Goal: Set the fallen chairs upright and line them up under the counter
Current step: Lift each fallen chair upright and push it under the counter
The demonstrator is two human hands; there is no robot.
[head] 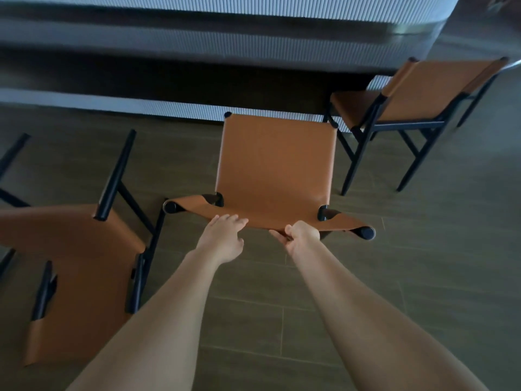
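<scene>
A tan leather chair with a black frame point(275, 167) stands in the middle, its seat toward the ribbed counter point(197, 32) and its backrest top edge toward me. My right hand point(300, 235) grips that top edge, fingers curled round the leather. My left hand point(225, 235) lies on the same edge to the left, fingers reaching over it. A second chair point(73, 266) lies tipped over on the floor at the left, legs sticking out. A third chair point(417, 94) stands upright at the right, by the counter's end.
Dark frame bars of another chair point(11, 170) show at the far left edge. The floor point(423, 277) is dark tile. A shadowed recess point(169, 77) runs under the counter's overhang behind the middle chair.
</scene>
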